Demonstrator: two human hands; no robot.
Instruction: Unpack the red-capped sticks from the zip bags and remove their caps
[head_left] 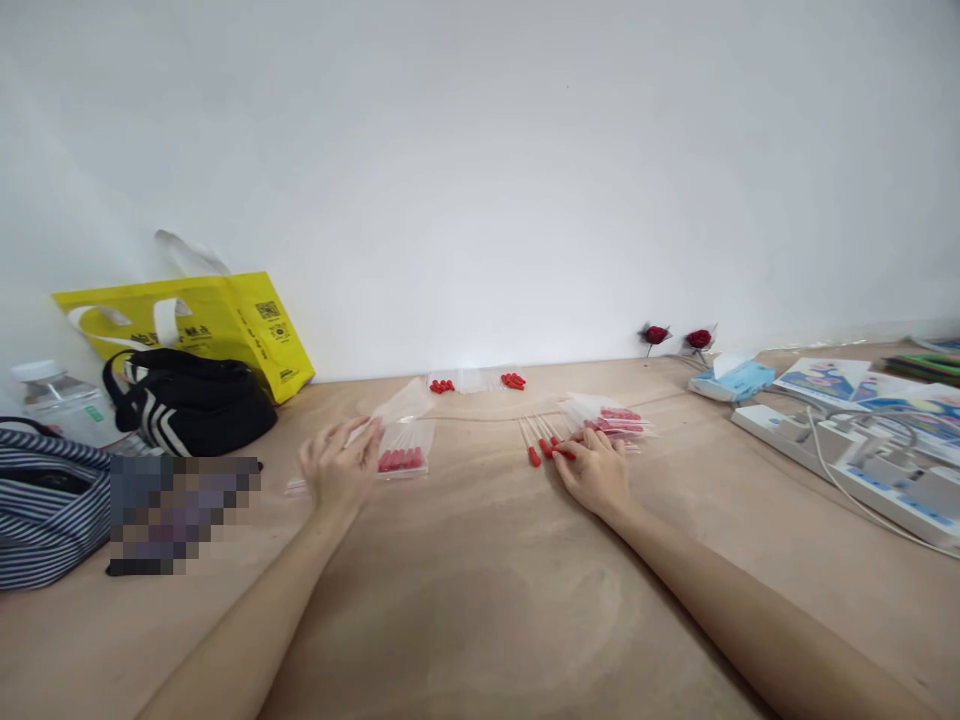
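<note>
My left hand [341, 465] is slightly blurred, its fingertips closed at the upper left edge of a clear plastic zip bag [409, 435]. Inside that bag lie several thin pale sticks with red ends [401, 459], the ends toward me. With thumb and fingers, my right hand [598, 478] pinches the red end of a thin stick [562, 452]. Close by on the table are a few more red-ended sticks [534, 456], their thin parts pointing away. Just beyond my right hand is a pile of clear bags [619, 420] with red-ended sticks inside.
Small bags with red pieces [442, 386] lie by the wall. To the left are a yellow bag [225, 320], a black pouch [202, 400], a bottle [67, 400] and a striped bag [52, 510]. On the right are tissues [731, 380] and a power strip [825, 470] with cables.
</note>
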